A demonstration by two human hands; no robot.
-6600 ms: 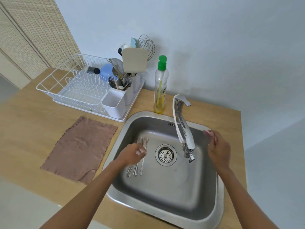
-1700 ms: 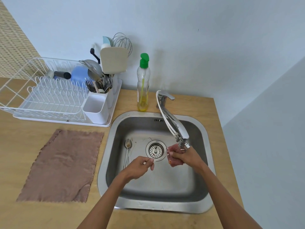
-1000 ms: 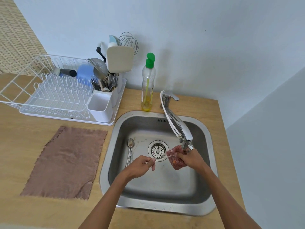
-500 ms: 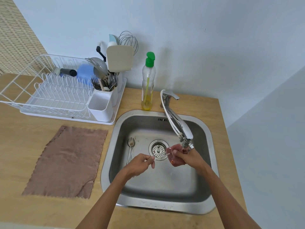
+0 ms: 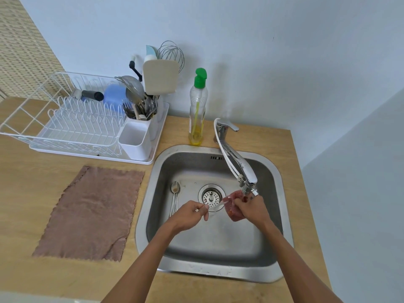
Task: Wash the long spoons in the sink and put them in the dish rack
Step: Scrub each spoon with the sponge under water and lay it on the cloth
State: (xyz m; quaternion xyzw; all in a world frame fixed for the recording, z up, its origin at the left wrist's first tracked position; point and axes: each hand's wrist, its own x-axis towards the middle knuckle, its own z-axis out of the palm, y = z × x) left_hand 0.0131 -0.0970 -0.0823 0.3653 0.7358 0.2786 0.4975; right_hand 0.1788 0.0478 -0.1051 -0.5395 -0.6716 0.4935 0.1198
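Observation:
My left hand (image 5: 189,216) pinches the handle of a long spoon (image 5: 216,205) over the steel sink (image 5: 218,246), near the drain. My right hand (image 5: 251,209) grips a reddish scrubbing sponge (image 5: 234,204) wrapped round the spoon's other end, just under the tap's spout (image 5: 247,184). More long spoons (image 5: 175,196) lie together on the sink floor to the left of the drain. The white dish rack (image 5: 72,125) stands on the counter at the back left, with a cutlery holder (image 5: 140,125) full of utensils.
A dish soap bottle (image 5: 197,110) with a green cap stands behind the sink. A brown cloth (image 5: 91,213) lies flat on the wooden counter left of the sink. A beige utensil holder (image 5: 159,76) with a whisk hangs on the wall.
My left hand picked one spoon up from the sink floor and my right hand took the sponge. Since a second ago both hands stay by the drain, with the sponge shifting slightly along the spoon.

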